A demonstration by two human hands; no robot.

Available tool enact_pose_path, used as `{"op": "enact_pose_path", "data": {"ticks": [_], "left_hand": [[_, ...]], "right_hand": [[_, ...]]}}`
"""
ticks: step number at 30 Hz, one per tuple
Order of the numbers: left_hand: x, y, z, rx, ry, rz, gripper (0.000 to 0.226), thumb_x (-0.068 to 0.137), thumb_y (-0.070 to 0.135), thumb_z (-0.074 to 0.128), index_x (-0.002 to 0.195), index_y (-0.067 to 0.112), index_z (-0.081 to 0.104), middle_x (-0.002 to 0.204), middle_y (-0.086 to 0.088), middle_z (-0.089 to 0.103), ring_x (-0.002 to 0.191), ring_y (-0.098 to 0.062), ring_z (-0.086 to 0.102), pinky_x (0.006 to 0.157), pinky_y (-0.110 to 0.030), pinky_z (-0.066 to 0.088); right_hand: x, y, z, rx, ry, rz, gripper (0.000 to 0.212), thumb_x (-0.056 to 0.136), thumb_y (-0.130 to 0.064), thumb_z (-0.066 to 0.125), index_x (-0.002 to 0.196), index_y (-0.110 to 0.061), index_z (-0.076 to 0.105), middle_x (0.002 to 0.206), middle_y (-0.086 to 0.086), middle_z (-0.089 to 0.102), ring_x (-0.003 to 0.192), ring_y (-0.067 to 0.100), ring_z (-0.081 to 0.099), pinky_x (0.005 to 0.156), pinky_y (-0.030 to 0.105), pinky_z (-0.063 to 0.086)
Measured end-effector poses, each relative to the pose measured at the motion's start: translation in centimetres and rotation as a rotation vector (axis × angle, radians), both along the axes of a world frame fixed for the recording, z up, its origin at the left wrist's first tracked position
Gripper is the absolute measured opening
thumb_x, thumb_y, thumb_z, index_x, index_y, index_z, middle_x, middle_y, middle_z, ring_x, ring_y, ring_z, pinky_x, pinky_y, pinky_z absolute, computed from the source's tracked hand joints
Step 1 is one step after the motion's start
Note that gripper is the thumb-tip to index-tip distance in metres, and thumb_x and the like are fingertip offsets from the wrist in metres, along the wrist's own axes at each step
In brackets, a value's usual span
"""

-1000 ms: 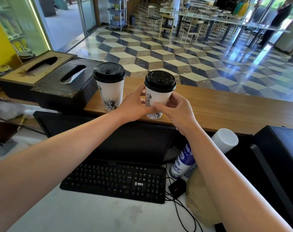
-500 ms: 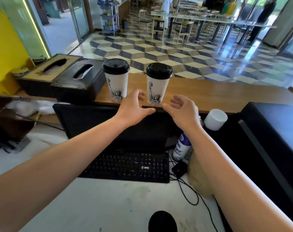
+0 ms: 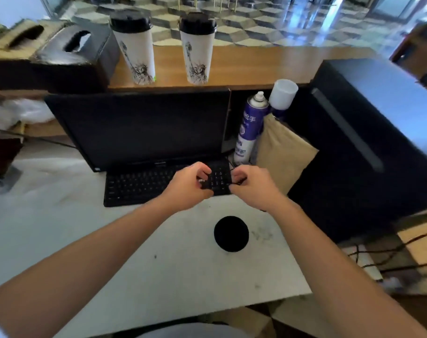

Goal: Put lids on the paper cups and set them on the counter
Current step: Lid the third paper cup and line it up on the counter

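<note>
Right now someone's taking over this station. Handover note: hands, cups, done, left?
Left hand: loosely curled, holds nothing, over the keyboard.
Right hand: the same, beside it.
Left cup and right cup: both lidded, upright, standing apart on the wooden counter.
Done: both cups capped and placed.
Left: probably nothing. A spare black lid lies on the white desk, but I can make out no unlidded cup.
</note>
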State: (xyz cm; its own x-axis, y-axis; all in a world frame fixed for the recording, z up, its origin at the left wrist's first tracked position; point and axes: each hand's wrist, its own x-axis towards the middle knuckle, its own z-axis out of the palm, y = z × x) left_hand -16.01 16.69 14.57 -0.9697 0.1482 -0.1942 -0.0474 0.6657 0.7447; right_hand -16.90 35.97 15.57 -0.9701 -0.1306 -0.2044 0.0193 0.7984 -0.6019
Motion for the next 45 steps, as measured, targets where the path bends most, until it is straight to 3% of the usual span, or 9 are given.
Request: {"op": "enact_pose_path", "data": {"ticks": [2,7,17,19,22,27,33,39,45], "left_hand": [[1.9,0.0,-2.6,-0.001,-0.068,0.001,0.051,0.081,0.014,0.081,0.126,0.019,0.058,0.120,-0.001,0.063,0.096,-0.020,0.064,0.083,-0.032,0.055],[5.8,-0.5,-7.9,-0.034,-0.198,-0.016,0.052,0.081,0.012,0.080,0.127,0.019,0.055,0.122,-0.003,0.061,0.096,-0.021,0.063,0.076,-0.024,0.048],[9.4,-0.5,-11.5,-0.008,-0.298,-0.018,0.058,0.081,0.018,0.082,0.131,0.020,0.051,0.126,-0.003,0.057,0.100,-0.023,0.063,0.071,-0.024,0.047],[9.8,-0.7,-11.6,0.008,-0.282,-0.033,0.070,0.077,0.024,0.086,0.136,0.020,0.048,0.127,0.000,0.054,0.102,-0.020,0.059,0.076,-0.025,0.047],[10.2,-1.3,-11.5,0.014,-0.203,-0.079,0.089,0.066,0.035,0.092,0.140,0.022,0.044,0.127,0.003,0.053,0.107,-0.017,0.058,0.087,-0.032,0.053],[10.9,-2.9,-11.4,0.017,-0.118,-0.078,0.085,0.056,0.038,0.091,0.129,0.033,0.048,0.113,0.009,0.061,0.099,-0.014,0.062,0.082,-0.039,0.058],[12.3,-4.0,-10.7,0.149,-0.136,-0.018,0.075,0.061,0.022,0.090,0.121,0.034,0.048,0.107,0.011,0.063,0.093,-0.011,0.064,0.069,-0.028,0.060],[13.2,-5.0,-9.8,0.385,-0.218,-0.079,0.066,0.061,0.013,0.086,0.118,0.032,0.058,0.098,0.014,0.069,0.090,-0.011,0.068,0.066,-0.033,0.060],[12.7,-6.0,-9.4,0.387,-0.266,-0.119,0.063,0.063,0.004,0.085,0.116,0.027,0.061,0.101,0.003,0.069,0.093,-0.017,0.067,0.076,-0.043,0.060]], "right_hand": [[2.1,0.2,-2.0,0.061,-0.076,0.023,0.047,0.085,-0.026,0.073,0.130,-0.012,0.064,0.124,0.004,0.068,0.098,0.019,0.062,0.088,0.028,0.049],[6.1,0.3,-5.1,0.174,-0.192,0.070,0.084,0.081,-0.048,0.079,0.150,-0.016,0.044,0.150,0.006,0.041,0.140,0.028,0.037,0.114,0.038,0.035],[8.7,-1.2,-7.6,0.197,-0.109,0.049,0.074,0.081,-0.042,0.078,0.143,-0.014,0.047,0.142,0.005,0.045,0.130,0.028,0.036,0.104,0.036,0.041],[8.7,-1.4,-7.7,0.125,-0.103,-0.023,0.072,0.078,-0.043,0.080,0.138,-0.014,0.053,0.136,0.005,0.051,0.127,0.026,0.044,0.100,0.035,0.045],[8.8,-1.7,-7.6,-0.208,-0.224,-0.234,0.060,0.079,-0.041,0.080,0.130,-0.016,0.063,0.127,-0.002,0.062,0.116,0.019,0.058,0.091,0.030,0.050],[8.9,-2.4,-7.7,-0.481,-0.393,-0.320,0.037,0.081,-0.043,0.074,0.109,-0.019,0.073,0.107,-0.001,0.073,0.101,0.022,0.069,0.089,0.045,0.060],[9.8,-3.9,-6.5,-0.313,-0.087,-0.030,0.049,0.088,-0.048,0.069,0.128,-0.022,0.062,0.119,-0.009,0.054,0.096,0.006,0.055,0.079,0.017,0.044],[10.7,-4.1,-4.8,-0.277,0.226,0.382,0.059,0.080,-0.048,0.069,0.130,-0.019,0.057,0.117,-0.009,0.046,0.108,0.007,0.052,0.092,0.020,0.048],[10.5,-4.5,-4.8,-0.248,0.316,0.432,0.060,0.074,-0.047,0.073,0.123,-0.015,0.059,0.114,-0.008,0.049,0.102,0.008,0.054,0.087,0.027,0.053]]}}
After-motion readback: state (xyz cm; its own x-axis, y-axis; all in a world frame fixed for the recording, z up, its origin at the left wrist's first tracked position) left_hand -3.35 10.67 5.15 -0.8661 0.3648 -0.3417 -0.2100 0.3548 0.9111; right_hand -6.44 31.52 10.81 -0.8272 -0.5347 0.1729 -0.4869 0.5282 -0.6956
